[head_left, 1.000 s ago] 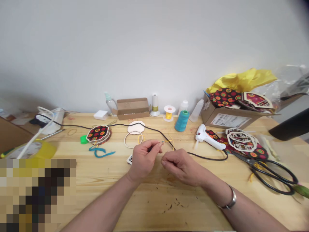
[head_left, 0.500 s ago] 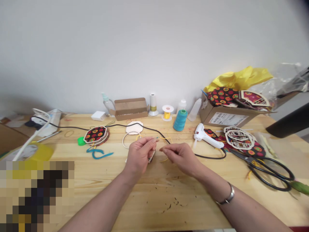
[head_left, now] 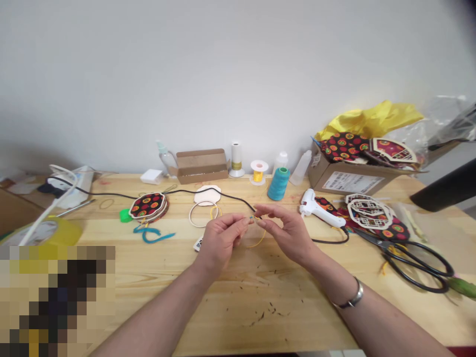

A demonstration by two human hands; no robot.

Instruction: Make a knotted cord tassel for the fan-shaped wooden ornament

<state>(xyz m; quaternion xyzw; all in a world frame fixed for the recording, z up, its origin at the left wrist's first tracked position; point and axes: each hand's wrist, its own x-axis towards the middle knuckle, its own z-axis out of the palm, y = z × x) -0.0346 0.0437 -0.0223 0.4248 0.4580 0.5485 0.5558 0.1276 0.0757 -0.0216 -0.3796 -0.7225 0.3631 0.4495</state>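
Note:
Both hands meet over the middle of the wooden table (head_left: 230,302). My left hand (head_left: 220,240) is closed in a pinch on a small thin tool whose tip points right. My right hand (head_left: 288,232) pinches a yellow thread (head_left: 256,242) that loops down between the two hands, its fingertips almost touching the tool's tip. A black cable (head_left: 223,195) runs just behind the hands. A pale ring (head_left: 199,214) and a white paper disc (head_left: 207,195) lie just beyond my left hand.
Behind stand a teal thread cone (head_left: 279,184), a yellow spool (head_left: 259,171), bottles and a small cardboard box (head_left: 201,166). A white glue gun (head_left: 320,210), black scissors (head_left: 416,258) and patterned fabric pieces (head_left: 372,213) lie right. Fabric discs (head_left: 148,206) and a teal cord (head_left: 152,233) lie left.
My right hand has lifted and moved up to the tip of the tool in my left hand, drawing the yellow thread into a loop. My left hand stayed nearly in place.

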